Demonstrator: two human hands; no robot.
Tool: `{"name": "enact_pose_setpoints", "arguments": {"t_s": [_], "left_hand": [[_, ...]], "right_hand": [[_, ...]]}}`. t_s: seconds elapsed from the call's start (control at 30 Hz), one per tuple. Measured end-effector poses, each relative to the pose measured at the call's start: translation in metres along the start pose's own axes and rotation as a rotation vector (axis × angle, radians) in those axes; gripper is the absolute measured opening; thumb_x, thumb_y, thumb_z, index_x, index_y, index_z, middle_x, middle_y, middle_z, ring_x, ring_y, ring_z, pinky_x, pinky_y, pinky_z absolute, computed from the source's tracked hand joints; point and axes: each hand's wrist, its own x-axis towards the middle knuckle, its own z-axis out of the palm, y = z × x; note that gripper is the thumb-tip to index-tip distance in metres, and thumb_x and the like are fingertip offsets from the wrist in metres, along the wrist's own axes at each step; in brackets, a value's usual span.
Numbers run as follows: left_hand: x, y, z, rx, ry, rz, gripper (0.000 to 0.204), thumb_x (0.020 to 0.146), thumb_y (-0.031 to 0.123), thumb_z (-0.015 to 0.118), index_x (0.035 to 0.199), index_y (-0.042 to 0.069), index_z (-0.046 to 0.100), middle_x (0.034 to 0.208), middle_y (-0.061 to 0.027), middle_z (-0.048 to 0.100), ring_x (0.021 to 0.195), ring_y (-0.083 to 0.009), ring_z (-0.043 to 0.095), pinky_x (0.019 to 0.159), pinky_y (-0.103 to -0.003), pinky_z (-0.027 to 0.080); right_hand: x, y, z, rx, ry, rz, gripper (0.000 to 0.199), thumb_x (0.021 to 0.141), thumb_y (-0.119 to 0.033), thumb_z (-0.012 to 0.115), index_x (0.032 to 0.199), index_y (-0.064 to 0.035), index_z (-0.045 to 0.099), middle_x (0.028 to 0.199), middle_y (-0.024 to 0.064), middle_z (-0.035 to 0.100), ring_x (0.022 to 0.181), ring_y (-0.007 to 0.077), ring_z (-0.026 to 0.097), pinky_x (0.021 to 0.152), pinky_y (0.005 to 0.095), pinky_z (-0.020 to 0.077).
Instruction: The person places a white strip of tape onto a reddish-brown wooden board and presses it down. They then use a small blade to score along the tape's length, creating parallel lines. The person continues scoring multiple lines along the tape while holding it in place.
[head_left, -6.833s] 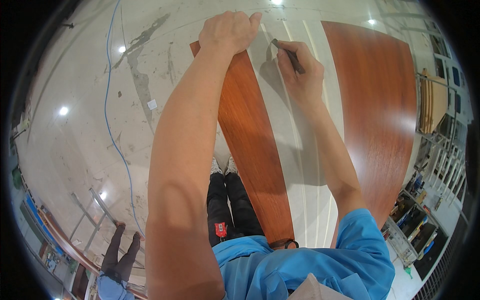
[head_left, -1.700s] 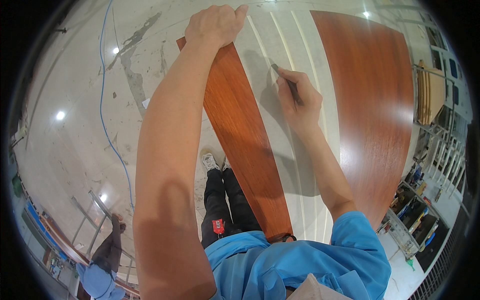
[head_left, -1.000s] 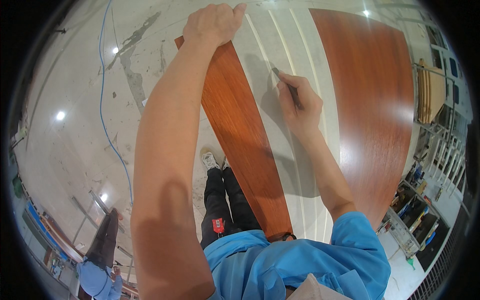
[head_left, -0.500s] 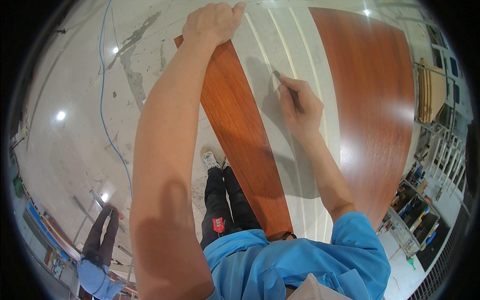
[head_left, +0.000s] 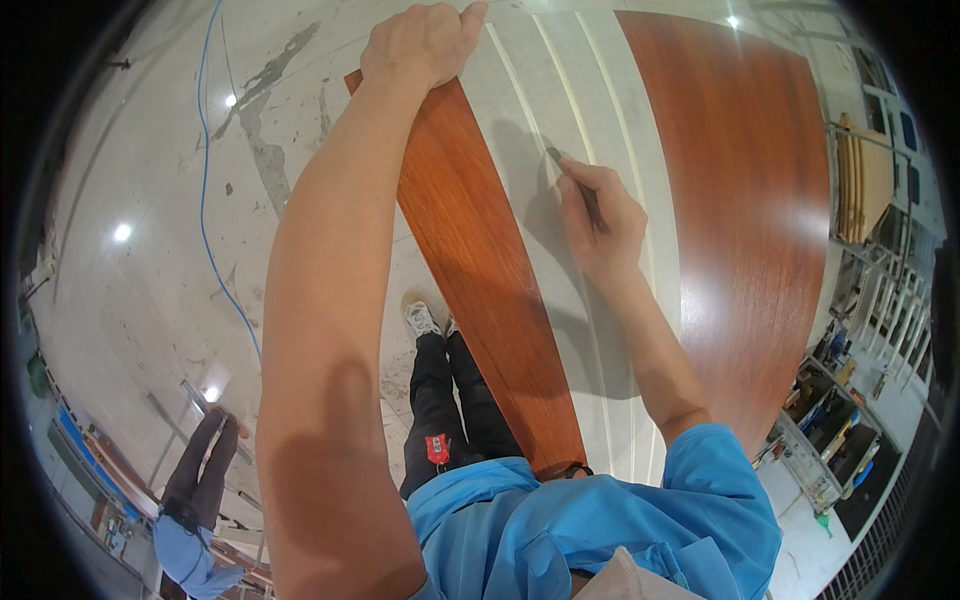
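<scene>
A broad panel lies in front of me, with a narrow reddish-brown wood-grain band [head_left: 480,240], a pale grey middle [head_left: 545,100] crossed by long cream lines, and a wide reddish-brown part [head_left: 740,180] on the right. At its far left end my left hand [head_left: 420,48] is closed over the edge, thumb out to the right; its fingertips are hidden. My right hand [head_left: 608,220] is closed around a dark, slim tool [head_left: 592,203], whose exact kind I cannot make out. The tool's tip points far-left, at or just above a cream line; contact is unclear.
A blue cable [head_left: 203,190] runs over the stained floor at left. Another person [head_left: 190,510] in blue stands at lower left. On the right are stacked boards [head_left: 862,185], metal racks and a cart [head_left: 815,440] of tools. My legs [head_left: 440,400] are beside the panel's left edge.
Both hands keep their holds, and the dark tool stays at nearly the same spot on the grey surface. My left hand and forearm have shifted very slightly left.
</scene>
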Motion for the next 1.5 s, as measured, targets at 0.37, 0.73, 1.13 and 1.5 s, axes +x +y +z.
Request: {"name": "enact_pose_setpoints", "arguments": {"t_s": [0.37,0.73,1.13,1.5], "left_hand": [[0.001,0.006,0.013,-0.014,-0.012,-0.02,0.07,0.112,0.051,0.038,0.11,-0.006,0.078,0.118,-0.0347,0.073,0.117,-0.0497,0.069,0.107,-0.056,0.052],[-0.003,0.01,0.014,-0.017,-0.011,-0.018,0.071,0.113,0.051,0.037,0.109,-0.007,0.078,0.116,-0.0349,0.073,0.115,-0.0504,0.07,0.106,-0.057,0.052],[0.004,0.009,0.027,0.0,-0.008,-0.042,0.071,0.113,0.051,0.038,0.109,-0.007,0.078,0.114,-0.035,0.074,0.114,-0.0503,0.07,0.104,-0.057,0.053],[0.003,0.009,0.027,0.002,-0.004,-0.023,0.072,0.113,0.05,0.036,0.108,-0.009,0.077,0.115,-0.0355,0.074,0.114,-0.0503,0.07,0.105,-0.056,0.053]], "right_hand": [[-0.01,0.014,-0.002,0.016,0.004,0.012,0.015,0.098,0.004,0.072,0.112,-0.0002,0.072,0.088,0.0106,0.075,0.064,0.0161,0.066,0.058,0.0293,0.0496],[-0.023,0.011,-0.015,-0.027,-0.079,0.097,0.017,0.102,0.003,0.07,0.12,0.0033,0.072,0.092,0.0085,0.076,0.078,0.0076,0.069,0.07,0.0224,0.0539],[-0.027,0.025,-0.01,-0.018,-0.066,0.047,0.016,0.102,0.003,0.07,0.118,0.0033,0.072,0.091,0.0089,0.075,0.077,0.0077,0.068,0.069,0.0223,0.0531],[-0.031,0.021,-0.013,-0.02,-0.031,0.015,0.016,0.098,0.005,0.072,0.114,0.0011,0.072,0.087,0.01,0.074,0.069,0.015,0.067,0.062,0.0279,0.0509]]}}
